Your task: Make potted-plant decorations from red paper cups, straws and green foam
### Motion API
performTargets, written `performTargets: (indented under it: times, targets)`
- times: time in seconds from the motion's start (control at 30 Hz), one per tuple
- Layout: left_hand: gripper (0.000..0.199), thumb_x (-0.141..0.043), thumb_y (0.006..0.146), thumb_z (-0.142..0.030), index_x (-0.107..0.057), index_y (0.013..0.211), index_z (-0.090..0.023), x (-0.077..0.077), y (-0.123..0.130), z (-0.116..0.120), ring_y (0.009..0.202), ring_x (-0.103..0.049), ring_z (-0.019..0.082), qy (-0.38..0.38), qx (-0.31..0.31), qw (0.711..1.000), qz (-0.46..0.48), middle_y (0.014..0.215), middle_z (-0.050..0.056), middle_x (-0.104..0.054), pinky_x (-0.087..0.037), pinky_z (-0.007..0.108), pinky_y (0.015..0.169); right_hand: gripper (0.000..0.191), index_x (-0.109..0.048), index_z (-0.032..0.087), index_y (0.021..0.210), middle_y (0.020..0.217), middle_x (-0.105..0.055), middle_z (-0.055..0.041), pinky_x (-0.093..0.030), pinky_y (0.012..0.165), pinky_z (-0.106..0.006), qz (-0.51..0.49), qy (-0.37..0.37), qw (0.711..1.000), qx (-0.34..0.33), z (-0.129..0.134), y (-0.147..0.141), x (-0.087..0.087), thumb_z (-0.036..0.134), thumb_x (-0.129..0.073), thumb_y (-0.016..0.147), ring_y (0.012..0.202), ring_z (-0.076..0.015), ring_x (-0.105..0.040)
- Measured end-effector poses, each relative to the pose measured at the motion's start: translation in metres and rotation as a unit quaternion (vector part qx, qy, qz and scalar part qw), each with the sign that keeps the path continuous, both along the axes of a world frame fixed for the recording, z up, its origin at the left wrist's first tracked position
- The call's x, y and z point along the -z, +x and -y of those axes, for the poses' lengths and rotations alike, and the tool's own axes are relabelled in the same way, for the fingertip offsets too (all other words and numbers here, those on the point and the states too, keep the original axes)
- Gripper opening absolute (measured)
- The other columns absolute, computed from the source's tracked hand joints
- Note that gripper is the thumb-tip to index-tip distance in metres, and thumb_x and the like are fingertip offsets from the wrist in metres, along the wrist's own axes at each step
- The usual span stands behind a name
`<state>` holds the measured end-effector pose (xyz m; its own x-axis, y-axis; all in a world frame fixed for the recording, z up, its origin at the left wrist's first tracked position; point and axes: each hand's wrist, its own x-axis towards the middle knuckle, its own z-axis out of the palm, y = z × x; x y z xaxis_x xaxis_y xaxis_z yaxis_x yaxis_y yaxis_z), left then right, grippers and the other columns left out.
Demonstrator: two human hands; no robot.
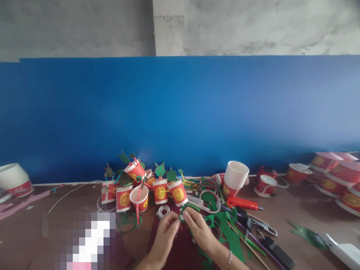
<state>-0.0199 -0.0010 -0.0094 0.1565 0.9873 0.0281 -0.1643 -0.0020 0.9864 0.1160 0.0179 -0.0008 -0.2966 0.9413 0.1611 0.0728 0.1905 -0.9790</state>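
My left hand (166, 233) and my right hand (200, 229) meet low in the middle of the head view, fingertips almost together. Both are closed in a pinch on a small green piece (182, 216) with a whitish patch, likely cut paper; the fingers cover much of it. Just beyond them stand red paper cups with gold emblems, such as one cup (178, 193) and another cup (161, 192) topped by a green cut-out face (160, 170). Left of my left hand lies a white ring-shaped roll (163, 212). Green paper scraps (232, 236) spread beside my right hand.
A red-handled cutter (242, 203), keys with a black fob (277, 251) and green-handled scissors (309, 236) lie to the right. A stack of white cups (235, 176) stands behind them. More red cups (341, 176) fill the far right. A blue panel (180, 112) borders the table.
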Motion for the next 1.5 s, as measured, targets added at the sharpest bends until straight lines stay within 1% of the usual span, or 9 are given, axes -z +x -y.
performTargets:
  times: [0.17, 0.3, 0.4, 0.5, 0.6, 1.1, 1.3, 1.4, 1.5]
  targets:
    - [0.029, -0.057, 0.076, -0.043, -0.047, 0.066, -0.018, 0.001, 0.0, -0.001, 0.052, -0.029, 0.009, 0.01, -0.012, 1.0, -0.019, 0.057, -0.007, -0.037, -0.026, 0.021, 0.05, 0.044, -0.033, 0.02, 0.062, 0.06, -0.028, 0.0059, -0.026, 0.049, -0.022, 0.024, 0.025, 0.999, 0.027, -0.001, 0.0, 0.0, 0.057, -0.042, 0.085, 0.055, -0.0095, -0.025]
    - [0.027, -0.057, 0.077, -0.042, -0.048, 0.066, -0.018, -0.002, 0.001, -0.002, 0.052, -0.032, 0.01, 0.027, -0.039, 0.998, -0.036, 0.057, -0.006, -0.039, -0.029, 0.021, 0.05, 0.04, -0.041, 0.02, 0.064, 0.057, -0.035, 0.0051, -0.029, 0.047, -0.022, 0.038, 0.015, 0.996, 0.075, -0.001, 0.0, 0.001, 0.052, -0.038, 0.089, 0.051, -0.0102, -0.032]
    - [0.026, -0.056, 0.078, -0.04, -0.053, 0.067, -0.017, -0.003, 0.001, -0.002, 0.057, -0.04, 0.012, 0.064, -0.099, 0.99, -0.075, 0.06, -0.003, -0.045, -0.035, 0.022, 0.054, 0.026, -0.052, 0.019, 0.077, 0.068, -0.052, -0.0003, -0.04, 0.057, -0.025, 0.08, 0.124, 0.978, 0.145, 0.001, 0.002, 0.001, 0.038, -0.04, 0.091, 0.062, -0.0142, -0.047]
    - [0.025, -0.053, 0.08, -0.038, -0.057, 0.069, -0.017, -0.003, -0.001, -0.002, 0.063, -0.048, 0.015, 0.095, -0.129, 0.979, -0.124, 0.064, 0.0, -0.053, -0.04, 0.024, 0.059, 0.012, -0.059, 0.021, 0.085, 0.082, -0.06, -0.0042, -0.043, 0.074, -0.031, 0.155, 0.272, 0.941, 0.132, 0.005, 0.004, -0.002, 0.021, -0.047, 0.088, 0.079, -0.0184, -0.054]
    - [0.025, -0.05, 0.083, -0.038, -0.059, 0.073, -0.016, -0.001, -0.001, 0.0, 0.068, -0.054, 0.017, 0.111, -0.123, 0.973, -0.162, 0.07, 0.003, -0.059, -0.043, 0.025, 0.063, 0.017, -0.064, 0.022, 0.086, 0.082, -0.063, -0.0045, -0.044, 0.075, -0.033, 0.199, 0.322, 0.917, 0.127, 0.007, 0.003, -0.004, 0.012, -0.05, 0.085, 0.08, -0.0193, -0.055]
    - [0.021, -0.045, 0.088, -0.028, -0.057, 0.073, -0.018, 0.004, 0.0, 0.003, 0.07, -0.055, 0.017, 0.198, -0.123, 0.94, -0.251, 0.074, 0.005, -0.059, -0.044, 0.025, 0.067, 0.019, -0.061, 0.019, 0.076, 0.075, -0.062, -0.0055, -0.044, 0.069, -0.032, 0.226, 0.296, 0.922, 0.109, 0.008, -0.001, -0.005, 0.011, -0.046, 0.085, 0.072, -0.0192, -0.056]
    - [0.018, -0.046, 0.086, -0.028, -0.057, 0.074, -0.019, 0.0, 0.0, 0.005, 0.068, -0.056, 0.018, 0.208, -0.119, 0.941, -0.237, 0.072, 0.004, -0.06, -0.044, 0.024, 0.065, 0.017, -0.056, 0.019, 0.071, 0.072, -0.062, -0.0042, -0.043, 0.065, -0.027, 0.175, 0.222, 0.944, 0.169, 0.001, 0.001, -0.003, 0.016, -0.046, 0.084, 0.07, -0.0179, -0.056]
    - [0.017, -0.047, 0.085, -0.027, -0.057, 0.075, -0.019, -0.001, 0.0, 0.004, 0.067, -0.056, 0.018, 0.203, -0.138, 0.939, -0.242, 0.071, 0.004, -0.06, -0.043, 0.025, 0.064, 0.02, -0.056, 0.019, 0.068, 0.069, -0.061, -0.0034, -0.041, 0.064, -0.027, 0.222, 0.217, 0.928, 0.204, -0.009, 0.012, -0.008, 0.019, -0.045, 0.085, 0.068, -0.0175, -0.055]
    - [0.015, -0.048, 0.083, -0.025, -0.055, 0.072, -0.019, 0.0, 0.0, 0.001, 0.063, -0.053, 0.017, 0.201, -0.153, 0.935, -0.248, 0.069, 0.003, -0.058, -0.041, 0.024, 0.06, 0.031, -0.054, 0.02, 0.055, 0.061, -0.058, -0.0029, -0.036, 0.064, -0.029, 0.362, 0.248, 0.879, 0.186, -0.021, 0.026, -0.014, 0.019, -0.045, 0.084, 0.067, -0.0187, -0.053]
